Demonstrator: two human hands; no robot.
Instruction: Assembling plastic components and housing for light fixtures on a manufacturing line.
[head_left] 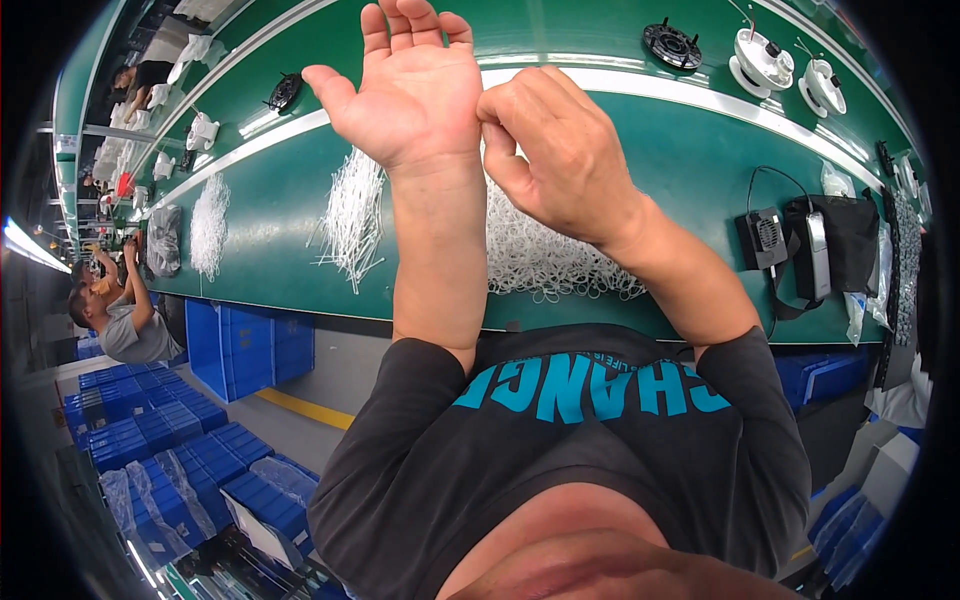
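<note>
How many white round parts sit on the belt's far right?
2: one white round part beside the black round part, the other just right. More may be hidden.

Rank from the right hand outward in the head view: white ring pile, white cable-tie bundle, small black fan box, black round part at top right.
From the right hand:
1. White ring pile, just below the hand on the green table.
2. White cable-tie bundle, to its left, past the left hand.
3. Small black fan box, to the right. Close to call with 2.
4. Black round part, up right.
</note>
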